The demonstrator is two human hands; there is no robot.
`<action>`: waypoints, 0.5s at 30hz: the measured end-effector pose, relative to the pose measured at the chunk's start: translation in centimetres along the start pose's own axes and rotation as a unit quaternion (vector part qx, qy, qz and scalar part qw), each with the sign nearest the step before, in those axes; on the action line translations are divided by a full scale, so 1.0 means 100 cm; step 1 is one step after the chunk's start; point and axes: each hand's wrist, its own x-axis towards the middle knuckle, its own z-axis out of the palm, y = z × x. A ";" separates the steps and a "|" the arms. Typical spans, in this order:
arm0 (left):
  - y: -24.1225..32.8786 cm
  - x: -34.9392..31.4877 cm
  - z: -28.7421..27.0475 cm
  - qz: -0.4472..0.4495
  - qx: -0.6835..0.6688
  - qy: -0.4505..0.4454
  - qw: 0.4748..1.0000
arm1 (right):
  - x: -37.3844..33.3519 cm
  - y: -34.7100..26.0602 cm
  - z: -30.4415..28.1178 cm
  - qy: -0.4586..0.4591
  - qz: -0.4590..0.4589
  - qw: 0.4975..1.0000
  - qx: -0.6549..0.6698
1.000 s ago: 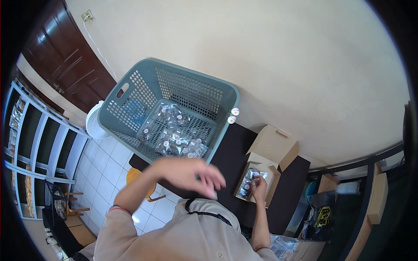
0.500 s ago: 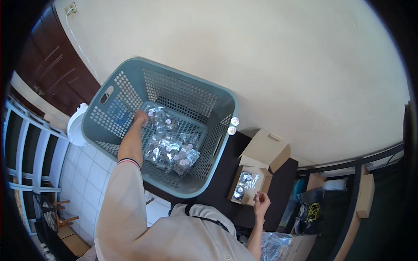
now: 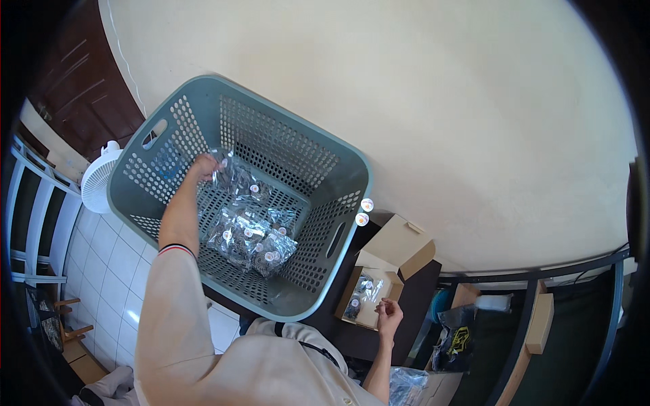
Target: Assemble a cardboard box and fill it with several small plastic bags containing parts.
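Note:
A large grey-green laundry basket with perforated walls holds several clear plastic packets, each with a small dark item and a round white sticker. My left hand reaches inside at the far left, its fingers closed on the edge of one clear plastic packet, which stands partly upright. To the right of the basket lies an open cardboard box with a few similar packets at its left side. Over this box's near right edge, my right hand is closed with fingertips together; anything between them is too small to make out.
Two round white stickers sit on the basket's right rim. Beneath is a dark table. A white fan stands left, a brown door behind it. Shelving with a black bag is at right.
My left hand has drawn the gripped packet slightly up at the basket's left end. My right hand keeps its place by the box. The whole view has shifted a little.

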 end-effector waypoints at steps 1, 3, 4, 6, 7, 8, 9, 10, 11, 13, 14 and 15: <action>0.029 -0.018 -0.016 0.012 -0.002 -0.023 1.000 | 0.002 -0.003 0.001 -0.007 -0.004 1.000 -0.005; 0.068 -0.054 -0.055 0.028 0.000 -0.027 0.999 | 0.007 -0.009 0.003 -0.014 -0.023 1.000 0.008; 0.085 -0.072 -0.073 0.082 -0.042 -0.070 0.993 | 0.010 -0.012 0.003 -0.011 -0.044 0.999 0.014; 0.116 -0.114 -0.096 0.177 -0.081 -0.115 0.974 | 0.013 -0.023 0.005 -0.013 -0.066 0.997 0.026; 0.126 -0.141 -0.102 0.185 -0.074 -0.103 0.974 | 0.015 -0.030 0.008 -0.023 -0.064 0.996 0.061; 0.143 -0.184 -0.096 0.234 -0.119 -0.141 0.955 | 0.015 -0.038 0.007 -0.022 -0.085 0.993 0.076; 0.160 -0.231 -0.083 0.282 -0.160 -0.181 0.929 | 0.013 -0.050 0.005 -0.019 -0.103 0.990 0.092; 0.176 -0.269 -0.054 0.304 -0.154 -0.180 0.923 | 0.001 -0.083 -0.005 -0.001 -0.116 0.990 0.087; 0.185 -0.318 -0.032 0.327 -0.140 -0.164 0.920 | -0.003 -0.106 -0.009 0.005 -0.147 0.984 0.100; 0.179 -0.383 0.010 0.389 -0.138 -0.239 0.879 | -0.015 -0.153 -0.017 -0.006 -0.150 0.973 0.176; 0.172 -0.421 0.032 0.382 -0.149 -0.271 0.871 | -0.020 -0.178 -0.023 -0.028 -0.161 0.968 0.188; 0.163 -0.453 0.057 0.370 -0.160 -0.306 0.862 | -0.029 -0.204 -0.028 -0.080 -0.174 0.950 0.246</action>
